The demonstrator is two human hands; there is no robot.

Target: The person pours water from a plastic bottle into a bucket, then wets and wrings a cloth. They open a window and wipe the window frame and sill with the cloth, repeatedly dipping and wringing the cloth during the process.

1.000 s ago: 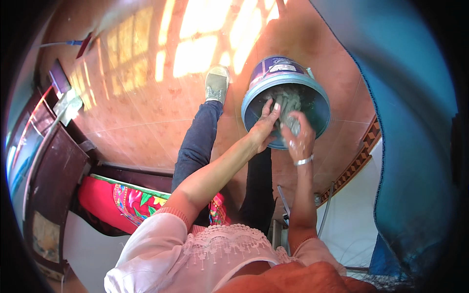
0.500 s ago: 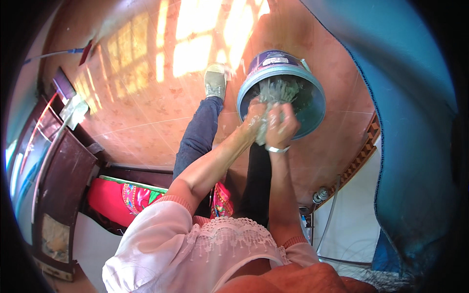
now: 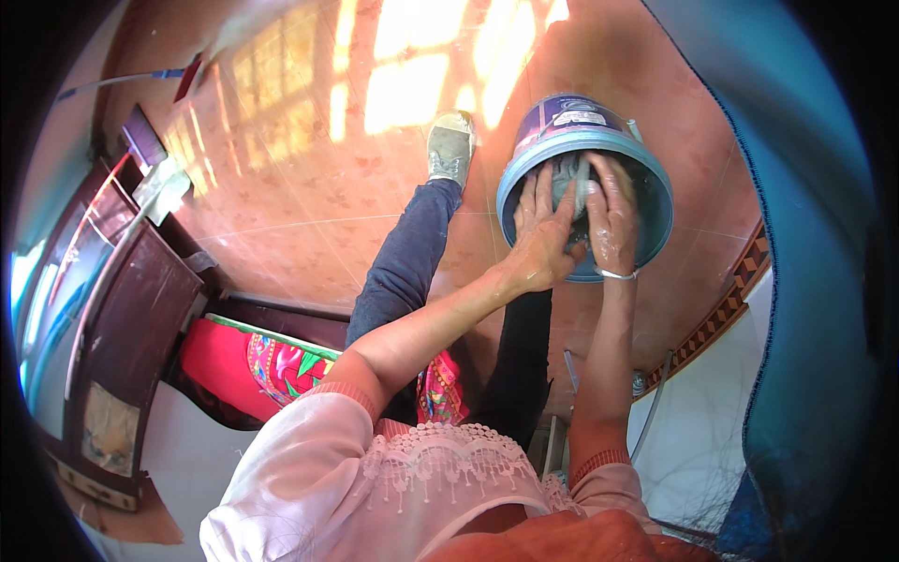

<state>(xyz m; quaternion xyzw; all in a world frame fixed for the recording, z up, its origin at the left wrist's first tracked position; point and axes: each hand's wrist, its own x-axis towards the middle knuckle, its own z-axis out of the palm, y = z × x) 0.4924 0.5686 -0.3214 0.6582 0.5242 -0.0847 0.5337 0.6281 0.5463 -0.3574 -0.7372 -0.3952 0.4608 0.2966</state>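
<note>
A large blue bucket [image 3: 579,141] with a dark blue printed side stands on the floor in front of me. Inside it lies a wet, greyish-green cloth [image 3: 567,174], partly hidden by my fingers. My left hand [image 3: 543,232] reaches over the near rim, fingers stretched out and apart against the cloth's left side. On the other side of the cloth, my right hand [image 3: 612,214] points into the bucket with its fingers extended. Both hands look wet, and a white band [image 3: 615,274] circles my right wrist.
My grey shoe [image 3: 451,147] is planted left of the bucket on the sunlit tiled floor [image 3: 300,201]. A blue curtain [image 3: 796,187] hangs along the right. To the left are a dark wooden cabinet [image 3: 131,323], a blue-handled cleaning tool [image 3: 154,74] and a pink cushion [image 3: 217,363].
Both hands gripped the cloth above the near rim, with part of it hanging outside. Now the cloth is down inside the bucket and my fingers have spread. The view has shifted left.
</note>
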